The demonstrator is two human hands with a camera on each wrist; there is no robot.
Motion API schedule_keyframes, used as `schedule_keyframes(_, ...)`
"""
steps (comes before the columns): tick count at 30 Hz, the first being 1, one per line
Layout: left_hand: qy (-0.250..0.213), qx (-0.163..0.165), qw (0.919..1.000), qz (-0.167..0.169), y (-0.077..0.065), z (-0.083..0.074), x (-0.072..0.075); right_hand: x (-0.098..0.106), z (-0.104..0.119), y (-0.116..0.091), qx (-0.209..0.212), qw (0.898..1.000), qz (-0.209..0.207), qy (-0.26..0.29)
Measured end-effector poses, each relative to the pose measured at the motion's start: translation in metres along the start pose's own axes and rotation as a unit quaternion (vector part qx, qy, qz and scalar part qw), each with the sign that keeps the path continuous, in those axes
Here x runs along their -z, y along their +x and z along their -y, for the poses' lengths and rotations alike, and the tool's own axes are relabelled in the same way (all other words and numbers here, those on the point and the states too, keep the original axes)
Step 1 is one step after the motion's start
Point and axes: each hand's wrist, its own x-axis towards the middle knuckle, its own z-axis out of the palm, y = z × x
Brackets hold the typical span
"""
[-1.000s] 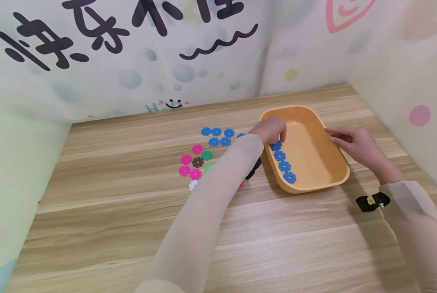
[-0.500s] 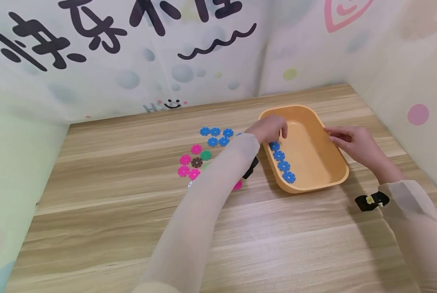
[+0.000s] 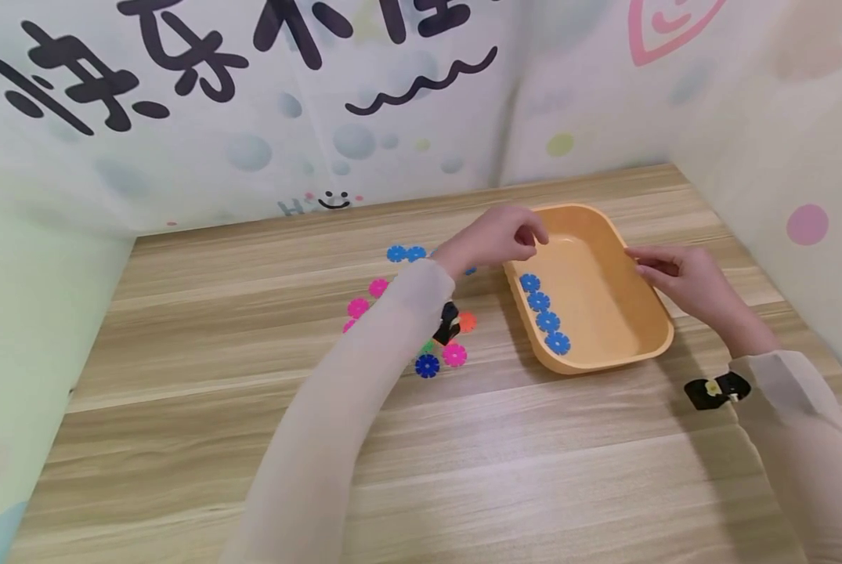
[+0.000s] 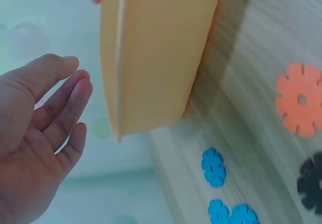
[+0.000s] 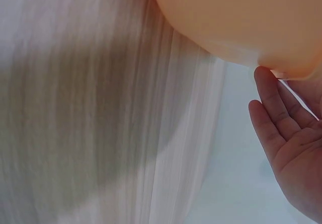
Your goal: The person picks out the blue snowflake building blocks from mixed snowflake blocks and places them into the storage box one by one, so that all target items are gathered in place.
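Observation:
My left hand (image 3: 494, 235) hovers at the far left rim of an orange plastic basin (image 3: 597, 290). Its fingers are loosely bent, and the left wrist view shows nothing between thumb and fingertips. My right hand (image 3: 692, 282) grips the basin's right rim, fingers against the outer wall in the right wrist view; its thumb is partly hidden. Several blue notched plastic discs (image 3: 547, 321) lie in a row along the basin's left inner side. More blue discs (image 3: 415, 254) lie on the table left of the basin, partly covered by my left arm.
Pink discs (image 3: 358, 308), an orange disc (image 3: 467, 322) and a dark blue disc (image 3: 427, 366) lie near my left forearm, which hides others. In the left wrist view a black disc (image 4: 312, 181) shows. A printed cloth (image 3: 251, 180) hangs behind the wooden table (image 3: 181, 439).
My left hand has lifted from the discs inside the basin and moved left and back to its rim. The right hand stays on the right rim. The row of blue discs looks the same.

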Motion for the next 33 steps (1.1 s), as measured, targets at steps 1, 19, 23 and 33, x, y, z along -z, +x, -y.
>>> schedule_keyframes(1, -0.008, -0.003, 0.9999, -0.011, -0.004, 0.002, 0.002, 0.000, 0.000, 0.000, 0.000, 1.000, 0.000, 0.000)
schedule_keyframes(19, -0.088, 0.121, 0.9857, -0.078, -0.088, 0.081, 0.017, -0.003, 0.000, -0.001, 0.003, 1.000, -0.010, 0.002)
schedule_keyframes(23, -0.092, 0.160, 0.9797, -0.079, -0.104, 0.098, 0.021, -0.002, 0.000, -0.001, 0.001, 1.000, -0.010, 0.001)
schedule_keyframes(33, -0.120, 0.216, 0.9657, -0.080, -0.124, 0.115, 0.020, -0.002, 0.002, -0.002, 0.003, 1.000, -0.013, -0.001)
